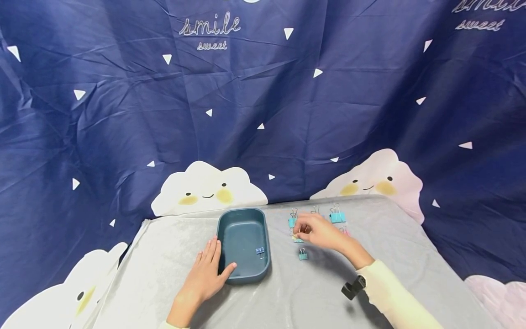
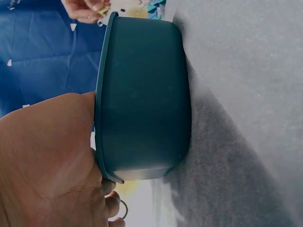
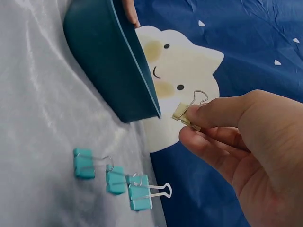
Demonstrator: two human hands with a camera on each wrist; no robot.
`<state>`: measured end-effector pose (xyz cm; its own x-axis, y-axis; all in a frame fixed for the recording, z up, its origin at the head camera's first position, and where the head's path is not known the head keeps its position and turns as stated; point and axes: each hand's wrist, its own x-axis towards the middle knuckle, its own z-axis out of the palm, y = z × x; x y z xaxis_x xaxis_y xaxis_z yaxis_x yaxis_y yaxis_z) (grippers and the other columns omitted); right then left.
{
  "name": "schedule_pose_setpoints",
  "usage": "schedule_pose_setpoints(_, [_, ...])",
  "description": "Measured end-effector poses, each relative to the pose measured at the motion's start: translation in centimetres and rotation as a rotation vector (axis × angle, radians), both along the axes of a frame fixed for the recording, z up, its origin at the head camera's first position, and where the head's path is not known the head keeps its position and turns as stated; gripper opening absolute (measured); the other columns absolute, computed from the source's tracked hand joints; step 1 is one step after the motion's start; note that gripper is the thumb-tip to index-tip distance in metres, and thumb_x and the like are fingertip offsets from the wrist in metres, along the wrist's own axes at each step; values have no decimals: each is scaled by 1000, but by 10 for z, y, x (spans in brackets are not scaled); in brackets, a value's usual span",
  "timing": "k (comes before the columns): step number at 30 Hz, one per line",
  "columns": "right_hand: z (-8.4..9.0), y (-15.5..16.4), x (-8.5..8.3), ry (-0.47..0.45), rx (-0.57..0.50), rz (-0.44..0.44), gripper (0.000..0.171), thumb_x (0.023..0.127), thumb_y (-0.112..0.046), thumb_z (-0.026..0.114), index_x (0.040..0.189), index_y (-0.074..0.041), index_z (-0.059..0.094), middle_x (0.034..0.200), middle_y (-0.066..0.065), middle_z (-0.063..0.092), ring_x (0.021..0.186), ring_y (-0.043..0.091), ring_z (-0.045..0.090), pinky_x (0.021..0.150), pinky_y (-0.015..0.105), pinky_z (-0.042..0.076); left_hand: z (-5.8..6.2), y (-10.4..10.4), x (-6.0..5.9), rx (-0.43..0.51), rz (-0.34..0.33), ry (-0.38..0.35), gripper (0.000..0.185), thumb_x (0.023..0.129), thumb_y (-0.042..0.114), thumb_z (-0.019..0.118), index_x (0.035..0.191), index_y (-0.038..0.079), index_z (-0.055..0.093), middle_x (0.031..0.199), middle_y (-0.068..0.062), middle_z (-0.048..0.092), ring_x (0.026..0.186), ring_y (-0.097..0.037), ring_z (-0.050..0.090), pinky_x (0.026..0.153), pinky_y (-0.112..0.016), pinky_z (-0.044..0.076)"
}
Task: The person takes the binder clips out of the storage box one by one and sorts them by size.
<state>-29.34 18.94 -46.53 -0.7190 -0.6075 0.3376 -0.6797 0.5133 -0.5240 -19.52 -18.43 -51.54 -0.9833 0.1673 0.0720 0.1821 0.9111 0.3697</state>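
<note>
Yellow binder clip (image 3: 185, 115) pinched in right hand (image 1: 318, 232) grip | teal tray (image 1: 243, 241) lay to its left | left hand (image 1: 205, 276) flat against tray wall, nearer.

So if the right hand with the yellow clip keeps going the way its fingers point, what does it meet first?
Probably the teal tray: the right hand pinches the yellow binder clip with fingertips toward the tray's near wall. Depth is unclear.

We see a teal tub (image 1: 243, 240) of smooth, matt plastic on the worktop (image 1: 370, 283), which is covered in soft grey cloth with a faint velvety sheen. The yellow binder clip (image 3: 183, 115) has a glossy painted body and bright wire handles, as do the teal clips (image 3: 113, 177). The backdrop (image 1: 123, 114) is creased printed fabric.
</note>
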Motion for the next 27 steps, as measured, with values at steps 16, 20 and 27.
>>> schedule_pose_setpoints(16, [-28, 47, 18, -89, -69, -79, 15, 91, -1, 78, 91, -16, 74, 93, -6, 70, 83, 2, 63, 77, 25, 58, -2, -1, -1, -6, -2, 5, 91, 107, 58, 54, 166, -4, 27, 178, -21, 18, 166, -41, 17, 132, -64, 20])
schedule_pose_setpoints(20, [-36, 58, 21, -58, -83, -99, 20, 89, 3, 78, 91, -17, 75, 92, -6, 71, 82, 1, 63, 76, 24, 58, -2, 0, 0, -4, -3, 2, 90, 107, 58, 54, 166, -5, 27, 178, -21, 17, 166, -41, 17, 132, -64, 20])
schedule_pose_setpoints(27, [-46, 75, 22, -66, -104, -113, 22, 87, 6, 78, 90, -16, 76, 92, -4, 72, 80, 2, 65, 73, 23, 59, 0, 1, 1, 1, -1, 7, 89, 107, 56, 56, 166, -5, 28, 177, -22, 18, 165, -42, 17, 132, -65, 19])
